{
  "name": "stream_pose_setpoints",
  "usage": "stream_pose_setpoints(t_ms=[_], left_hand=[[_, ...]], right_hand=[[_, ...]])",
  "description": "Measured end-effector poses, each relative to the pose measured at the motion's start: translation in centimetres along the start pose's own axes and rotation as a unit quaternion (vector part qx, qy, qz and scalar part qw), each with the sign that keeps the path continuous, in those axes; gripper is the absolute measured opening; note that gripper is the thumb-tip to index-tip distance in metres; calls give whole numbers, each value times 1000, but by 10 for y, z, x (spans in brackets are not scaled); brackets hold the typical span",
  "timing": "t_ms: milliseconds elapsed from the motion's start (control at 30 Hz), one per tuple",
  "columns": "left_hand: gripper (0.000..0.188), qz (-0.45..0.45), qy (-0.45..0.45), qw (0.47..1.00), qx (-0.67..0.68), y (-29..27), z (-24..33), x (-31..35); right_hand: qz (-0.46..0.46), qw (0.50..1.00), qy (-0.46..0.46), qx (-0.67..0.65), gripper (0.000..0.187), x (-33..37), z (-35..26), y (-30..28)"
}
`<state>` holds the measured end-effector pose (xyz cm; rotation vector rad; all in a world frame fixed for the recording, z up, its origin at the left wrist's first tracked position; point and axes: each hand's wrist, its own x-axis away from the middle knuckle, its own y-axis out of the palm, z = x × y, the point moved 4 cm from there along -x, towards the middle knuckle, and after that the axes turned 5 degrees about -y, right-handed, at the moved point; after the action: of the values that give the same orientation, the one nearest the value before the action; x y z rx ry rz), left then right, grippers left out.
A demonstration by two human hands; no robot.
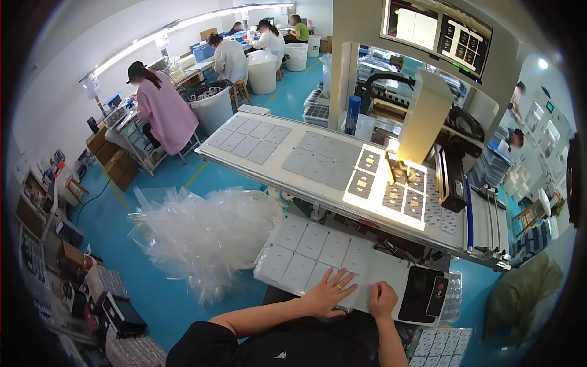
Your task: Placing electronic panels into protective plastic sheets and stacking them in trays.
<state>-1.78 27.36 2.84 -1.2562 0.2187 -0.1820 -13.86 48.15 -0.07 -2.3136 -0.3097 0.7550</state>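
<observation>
My left hand [330, 293] lies with fingers spread on a sheet of grey rounded-rectangle panels [313, 240], near its right end. A ring shows on one finger. To the right, my right hand [383, 300] rests as a closed fist on the white work surface [391, 275], with nothing visible in it. Beside that fist is a black panel [422, 290] with a dark handheld device [436, 296] on its right side. Beyond my hands, a long machine bed [287, 160] carries more grey panels, and a lit machine head [422, 116] stands over panels with small yellowish pieces.
A heap of clear plastic film [195, 238] overflows a bin at left. Screens [437, 37] hang above the machine. A dark green sack [526, 293] stands at right. Patterned sheets [440, 348] lie below my right arm. Several people work at benches farther back.
</observation>
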Motion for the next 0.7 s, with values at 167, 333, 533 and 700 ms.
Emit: stream_pose_setpoints(t_ms=[167, 333, 533, 700], left_hand=[[90, 24, 7, 1000, 7, -2, 0, -1], [77, 57, 13, 998, 18, 0, 2, -4], [41, 66, 110, 991, 47, 19, 16, -9], [28, 83, 89, 991, 61, 14, 30, -13]], right_hand=[[2, 1000, -7, 3, 18, -1, -2, -1], [-2, 1000, -6, 7, 18, -2, -3, -3], [3, 1000, -8, 9, 17, -2, -2, -2], [4, 1000, -6, 8, 18, -2, -4, -3]])
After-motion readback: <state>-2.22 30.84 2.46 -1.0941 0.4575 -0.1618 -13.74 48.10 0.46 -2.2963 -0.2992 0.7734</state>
